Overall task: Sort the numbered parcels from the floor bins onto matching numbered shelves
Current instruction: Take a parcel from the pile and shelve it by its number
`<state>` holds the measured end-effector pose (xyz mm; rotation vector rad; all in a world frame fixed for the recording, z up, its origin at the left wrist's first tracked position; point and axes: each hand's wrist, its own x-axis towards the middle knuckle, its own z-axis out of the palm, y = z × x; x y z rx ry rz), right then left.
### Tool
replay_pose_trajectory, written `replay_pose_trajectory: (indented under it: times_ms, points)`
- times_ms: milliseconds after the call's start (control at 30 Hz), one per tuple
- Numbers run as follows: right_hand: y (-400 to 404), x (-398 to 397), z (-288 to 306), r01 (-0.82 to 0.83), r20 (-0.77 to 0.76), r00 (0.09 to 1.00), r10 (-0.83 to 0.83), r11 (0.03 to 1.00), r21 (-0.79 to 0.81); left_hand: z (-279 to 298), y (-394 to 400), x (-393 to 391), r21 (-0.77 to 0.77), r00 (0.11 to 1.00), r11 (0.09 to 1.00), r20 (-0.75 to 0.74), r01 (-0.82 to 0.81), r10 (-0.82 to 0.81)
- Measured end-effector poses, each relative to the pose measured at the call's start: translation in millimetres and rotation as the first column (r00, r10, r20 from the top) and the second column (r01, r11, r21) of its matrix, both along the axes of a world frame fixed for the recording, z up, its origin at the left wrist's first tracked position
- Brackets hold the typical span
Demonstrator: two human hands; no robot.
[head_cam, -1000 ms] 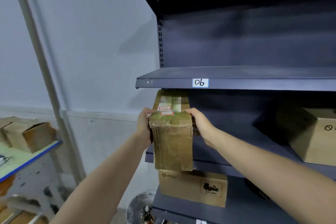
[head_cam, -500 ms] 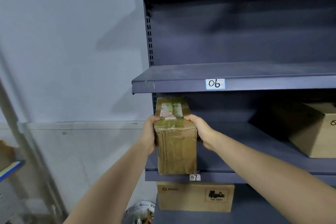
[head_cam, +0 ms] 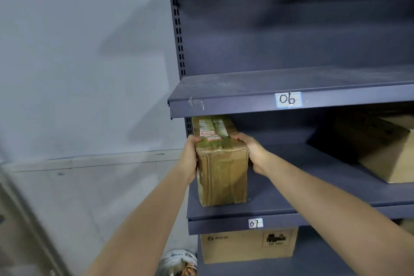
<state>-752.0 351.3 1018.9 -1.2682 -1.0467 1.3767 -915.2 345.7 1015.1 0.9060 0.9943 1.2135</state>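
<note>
Blue-grey metal shelf 07 (head_cam: 280, 208) bearing taped parcel (head_cam: 223, 177), left hand (head_cam: 190, 159) and right hand (head_cam: 251, 152) fingers gripping its sides, pale wall (head_cam: 78, 51)

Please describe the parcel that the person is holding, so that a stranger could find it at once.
On the dark blue rack, find the shelf labelled 07. At its left end stands the tape-wrapped brown parcel, gripped by the left hand and right hand. Unlike neighbouring boxes, it is glossy with tape.

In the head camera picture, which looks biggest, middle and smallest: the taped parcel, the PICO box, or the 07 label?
1. PICO box and taped parcel: they look about alike, and the parcel sits nearer the camera, so no ranking.
2. 07 label: plainly smallest.
</note>
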Motion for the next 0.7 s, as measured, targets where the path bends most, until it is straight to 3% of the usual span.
replay_pose_trajectory:
  times_ms: [400, 700]
  points:
    - [7, 3, -3, -0.002, 0.026, 1.000, 0.003, 1.000, -0.018, 5, -4, 0, -0.017, 1.000, 1.000, -0.027, -0.011, 0.011]
    - [-9, 11, 10, 0.001, 0.204, 0.979, 0.005, 0.999, -0.033, 36, -30, -8, 0.051, 0.978, 0.998, -0.206, -0.032, 0.042]
